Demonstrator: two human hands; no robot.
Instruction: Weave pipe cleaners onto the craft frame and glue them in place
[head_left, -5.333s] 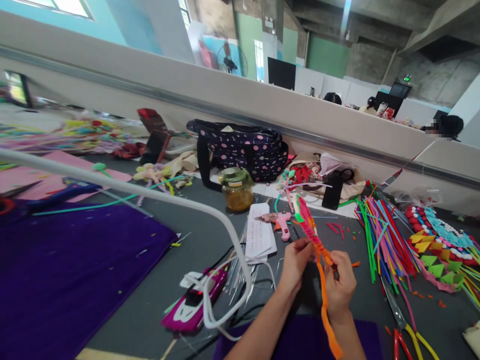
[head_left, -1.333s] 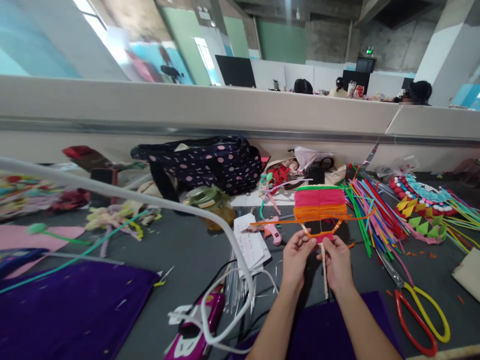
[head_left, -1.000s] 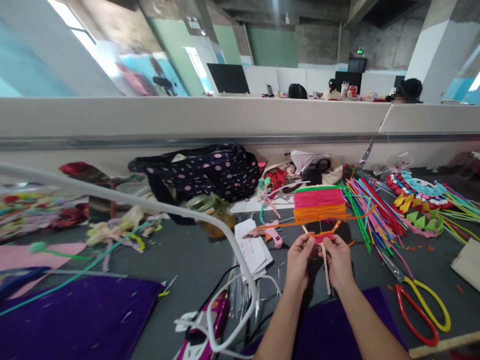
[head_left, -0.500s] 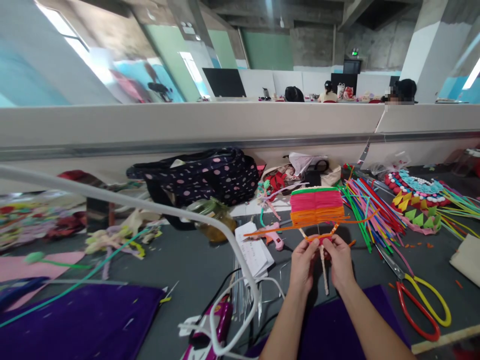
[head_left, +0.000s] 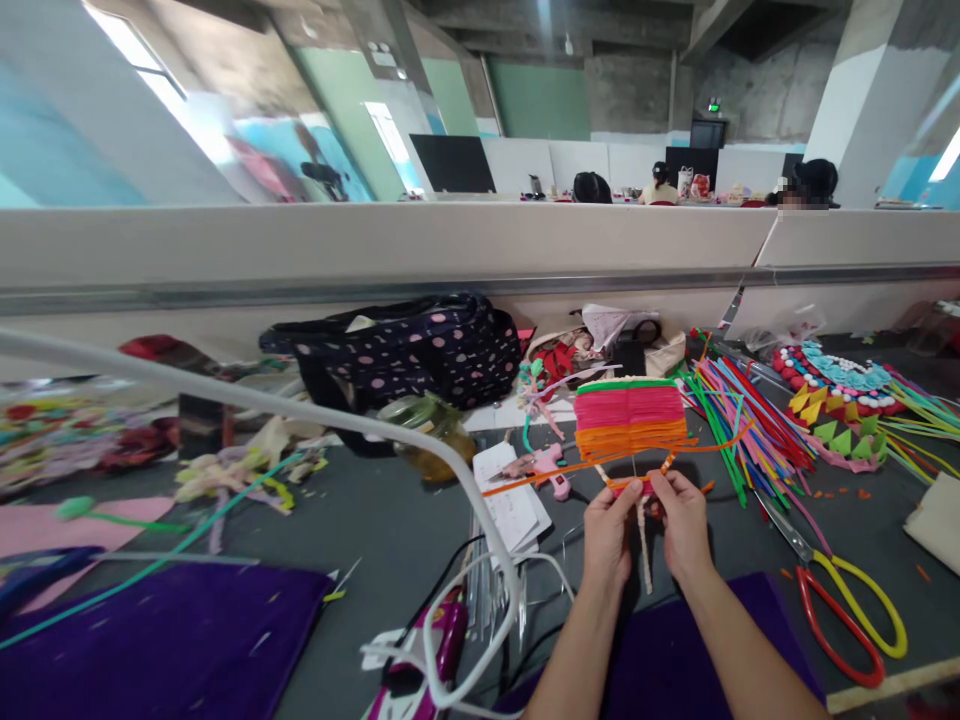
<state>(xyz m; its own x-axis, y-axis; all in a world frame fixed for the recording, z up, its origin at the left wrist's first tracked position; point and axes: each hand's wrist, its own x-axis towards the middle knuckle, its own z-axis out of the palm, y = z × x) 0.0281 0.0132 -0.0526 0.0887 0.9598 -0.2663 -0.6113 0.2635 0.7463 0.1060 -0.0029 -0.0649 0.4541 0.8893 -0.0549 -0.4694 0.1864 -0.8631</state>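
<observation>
Between my two hands is a pipe-cleaner craft piece, its panel banded green, pink and orange, on a thin frame with a pale wrapped stick hanging below. My left hand pinches the lower part of the frame with thumb and fingers. Close beside it, my right hand grips the same lower part, where some pink and orange shows. The fingertips partly hide what lies between them. A loose orange pipe cleaner sticks out to the left, and another orange end reaches right below the panel.
Right of my hands lie red-and-yellow-handled scissors and a pile of coloured pipe cleaners. A pink glue gun, white papers and a glass jar are to the left. A white curved tube crosses the foreground.
My left thumb and fingers have shifted slightly at the bottom of the frame, and the panel has tilted and moved a little left. Both hands keep their hold.
</observation>
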